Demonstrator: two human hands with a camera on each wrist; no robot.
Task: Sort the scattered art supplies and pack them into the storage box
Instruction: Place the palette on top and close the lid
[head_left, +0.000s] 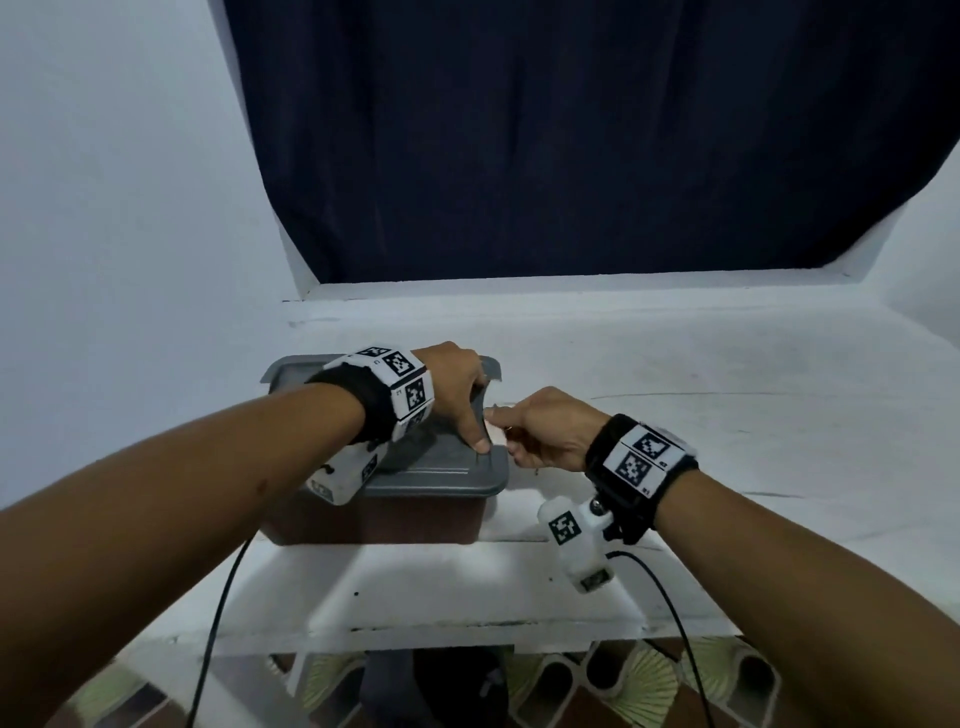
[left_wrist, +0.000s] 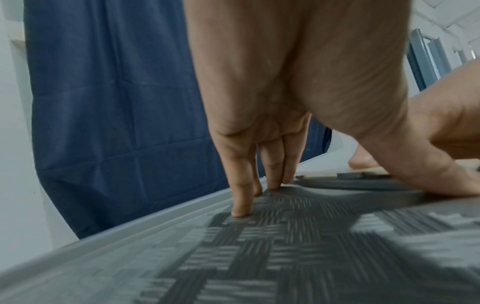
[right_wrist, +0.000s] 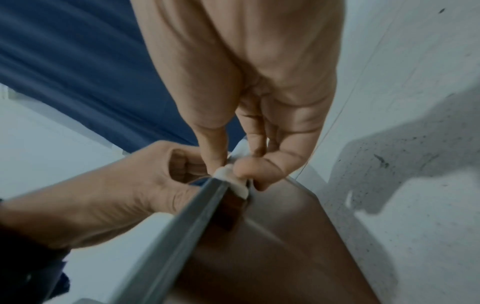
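Fingertips of left hand pressed straight down on grey lid, thumb at its right edge. Right hand pinching white clip on lid's right rim, thumb and forefinger clamped on it. Box closed, on white tabletop, dark curtain behind.

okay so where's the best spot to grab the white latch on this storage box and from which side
Pinch the white latch at its top, where it folds over the grey lid, coming from the box's right side. It sits on that outer wall, and the left hand covers the lid top, as the right hand does now.
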